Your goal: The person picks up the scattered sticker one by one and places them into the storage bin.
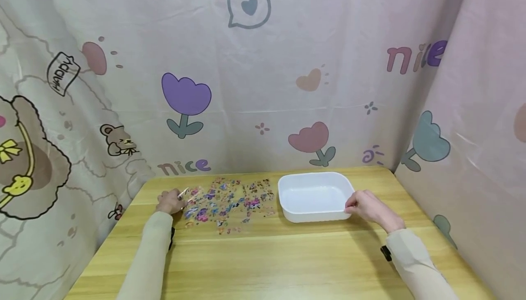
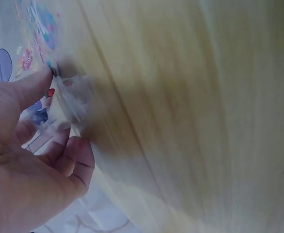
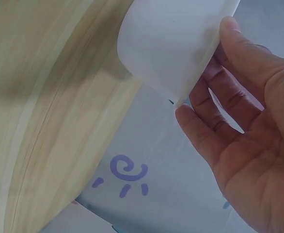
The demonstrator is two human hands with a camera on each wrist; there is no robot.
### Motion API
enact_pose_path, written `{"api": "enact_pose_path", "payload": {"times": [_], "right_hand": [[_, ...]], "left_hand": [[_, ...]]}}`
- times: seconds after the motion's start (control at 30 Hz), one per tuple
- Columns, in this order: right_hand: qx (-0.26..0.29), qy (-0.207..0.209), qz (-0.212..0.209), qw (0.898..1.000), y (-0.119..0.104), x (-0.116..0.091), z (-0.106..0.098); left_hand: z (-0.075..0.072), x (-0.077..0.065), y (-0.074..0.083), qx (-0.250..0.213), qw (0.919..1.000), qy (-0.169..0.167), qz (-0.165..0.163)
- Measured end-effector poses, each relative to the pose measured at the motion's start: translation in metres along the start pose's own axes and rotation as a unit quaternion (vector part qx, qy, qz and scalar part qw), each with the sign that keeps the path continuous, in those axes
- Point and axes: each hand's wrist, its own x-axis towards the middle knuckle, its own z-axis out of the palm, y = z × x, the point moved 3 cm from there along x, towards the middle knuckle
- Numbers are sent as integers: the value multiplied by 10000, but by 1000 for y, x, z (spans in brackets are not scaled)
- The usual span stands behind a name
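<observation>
Many small clear stickers [image 1: 226,202] with colourful prints lie spread on the wooden table, left of the middle. At their left edge is my left hand [image 1: 170,201]. In the left wrist view, that hand [image 2: 40,141] pinches a clear sticker [image 2: 74,94] between thumb and fingers, just above the wood; its print is mostly hidden. A white plastic basin [image 1: 314,215] stands upright to the right of the stickers. My right hand [image 1: 371,206] grips its front right corner. Seen from the right wrist, the thumb and curled fingers of the hand [image 3: 248,102] hold the rim of the basin [image 3: 166,43].
The wooden table [image 1: 263,263] runs back to a printed curtain [image 1: 255,71]. More curtain hangs along the left and right sides. The basin's back edge stands close to the rear curtain.
</observation>
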Motion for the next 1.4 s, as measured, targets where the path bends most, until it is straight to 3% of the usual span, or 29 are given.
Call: {"api": "enact_pose_path", "payload": {"times": [0.33,0.6,0.73,0.83,1.03,1.27,1.4], "right_hand": [[-68,-7,126,9999,1,0,-1],[31,-27,210,9998,2,0,3],[-32,-9,217,9998,3,0,2],[-52,-12,192,9998,3,0,2],[19,-14,155,9999,1,-1,2],[-19,-52,296,9995,1,0,2],[-34,-69,288,9996,1,1,2]], "left_hand": [[-5,-1,-6,-89,9973,725,13],[-25,-12,-1,-898,9944,408,388],[-38,-15,2,-1011,9910,619,613],[-45,-16,2,-1176,9883,761,599],[-51,-17,9,-1691,9809,826,495],[-53,-14,26,-1954,9741,764,841],[-53,-14,37,-2204,9660,856,1047]]}}
